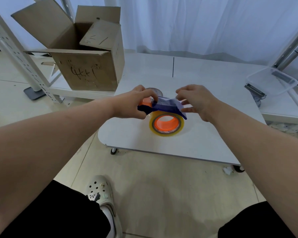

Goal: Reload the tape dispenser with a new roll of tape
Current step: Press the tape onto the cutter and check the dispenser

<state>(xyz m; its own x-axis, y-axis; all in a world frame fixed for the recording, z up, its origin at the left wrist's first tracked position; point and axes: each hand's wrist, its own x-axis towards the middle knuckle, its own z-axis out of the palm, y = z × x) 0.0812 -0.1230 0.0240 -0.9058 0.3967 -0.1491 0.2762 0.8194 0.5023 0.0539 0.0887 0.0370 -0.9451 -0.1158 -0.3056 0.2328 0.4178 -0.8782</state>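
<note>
The tape dispenser (162,105) is gripped by the curled left hand (132,103), and the tape roll (166,124) seems seated. Whether the right hand (197,102) pinches anything cannot be told. Threading is probably needed next.

You have little to read here. The front of the cardboard box (86,71) carries a black handwritten scrawl (perhaps digits or characters, something like a "4", crossed strokes and a "1"; you cannot tell which). Above it sit small printed handling pictograms, too small to make out. The box's inner flap bears a few loose pen strokes, not letters. The tape roll (167,125) shows faint dark print along its core rim, and the round disc (156,91) behind your left hand (136,102) has lettering on its edge; both are illegible.
</note>
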